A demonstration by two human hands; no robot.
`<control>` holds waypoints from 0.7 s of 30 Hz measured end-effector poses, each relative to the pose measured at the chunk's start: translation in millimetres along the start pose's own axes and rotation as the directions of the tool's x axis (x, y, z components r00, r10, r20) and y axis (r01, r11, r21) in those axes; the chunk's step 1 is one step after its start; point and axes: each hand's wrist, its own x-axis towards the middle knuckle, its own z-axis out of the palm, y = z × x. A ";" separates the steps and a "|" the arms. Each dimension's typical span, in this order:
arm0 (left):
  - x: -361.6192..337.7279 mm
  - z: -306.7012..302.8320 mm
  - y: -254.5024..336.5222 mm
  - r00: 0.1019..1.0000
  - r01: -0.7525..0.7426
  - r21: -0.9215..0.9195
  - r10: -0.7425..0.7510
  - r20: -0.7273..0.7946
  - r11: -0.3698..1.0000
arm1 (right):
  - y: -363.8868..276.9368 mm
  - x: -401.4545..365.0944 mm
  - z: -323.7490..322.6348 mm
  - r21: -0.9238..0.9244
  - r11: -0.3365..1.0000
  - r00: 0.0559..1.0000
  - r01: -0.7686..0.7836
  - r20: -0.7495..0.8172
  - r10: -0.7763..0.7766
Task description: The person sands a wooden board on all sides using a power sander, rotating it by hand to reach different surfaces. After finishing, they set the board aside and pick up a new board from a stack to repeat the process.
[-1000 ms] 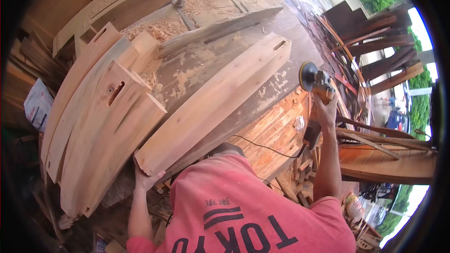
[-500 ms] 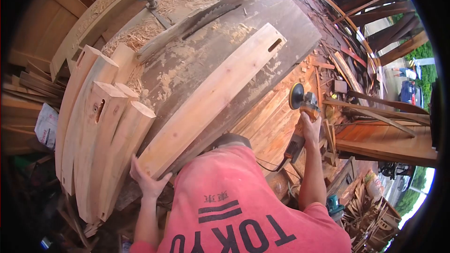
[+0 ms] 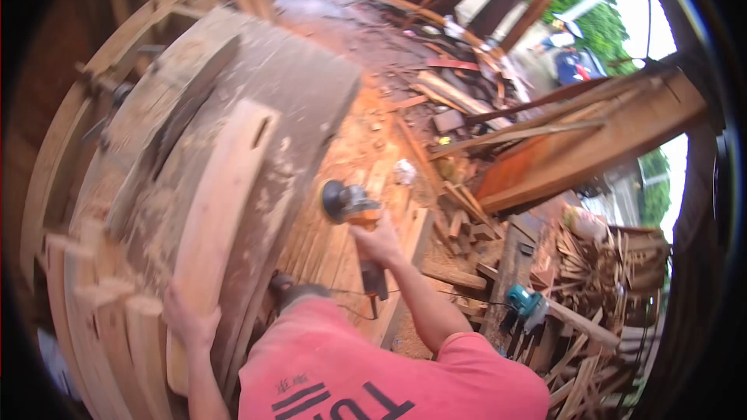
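Note:
A long pale wooden board [image 3: 214, 210] with a slot near its far end lies on the worktable [image 3: 292, 120]. My left hand [image 3: 191, 323] lies across the board's near end, fingers on one edge and thumb on the other; it is slightly blurred. My right hand [image 3: 380, 243] is closed around the body of an angle grinder [image 3: 359, 211] fitted with a round pad [image 3: 333, 201]. The grinder is held off the board, to the right of the table, with the pad facing left.
Several shaped timber pieces [image 3: 109, 319] stand at the left. A curved beam [image 3: 156, 101] lies across the table's far side. Planks cover the ground [image 3: 311, 245] beside the table. A teal power tool [image 3: 527, 303], a large leaning plank [image 3: 583, 140] and scrap wood [image 3: 615, 280] are at the right.
The view has swung to the right, so the table and board appear further left. My left hand has come further onto the board's near end. My right hand still holds the grinder.

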 end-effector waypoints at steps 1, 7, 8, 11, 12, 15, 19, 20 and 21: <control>1.7 -5.1 10.5 0.998 0.067 0.081 -0.066 -0.015 0.994 | -3.1 2.8 -1.7 0.073 0.997 1.000 0.012 0.009 -0.013; -14.1 21.6 5.1 0.987 0.116 0.259 -0.082 -0.137 0.959 | -5.2 7.1 -16.9 0.077 0.997 0.997 -0.008 0.074 0.002; -22.6 25.8 10.6 0.984 0.114 0.267 -0.072 -0.163 0.957 | -4.7 6.1 -13.8 0.084 0.996 0.997 0.016 0.070 -0.021; -46.2 32.1 28.3 0.984 0.176 0.305 -0.165 -0.063 0.936 | 6.0 -0.2 3.5 0.134 0.986 0.994 0.103 0.009 -0.105; -56.7 34.3 26.5 0.993 0.121 0.262 -0.111 -0.050 0.958 | 13.0 1.3 3.3 0.142 0.981 0.991 0.135 0.001 -0.136; -74.9 22.5 6.8 0.999 0.003 0.211 -0.011 0.040 0.978 | 1.9 -12.2 17.3 0.008 0.973 0.972 0.233 0.013 -0.233; -104.4 1.0 -21.1 1.000 0.018 0.157 -0.021 0.014 0.987 | -1.6 -38.1 33.0 0.340 0.921 0.964 0.188 0.113 -0.239; -114.8 -2.0 -30.5 1.000 0.012 0.139 -0.010 -0.012 0.990 | 2.3 -41.5 33.4 0.270 0.940 0.964 0.206 0.108 -0.243; -125.4 -9.7 -33.0 0.999 0.038 0.141 -0.039 0.001 0.989 | -1.0 -49.4 32.4 0.254 0.945 0.967 0.206 0.094 -0.236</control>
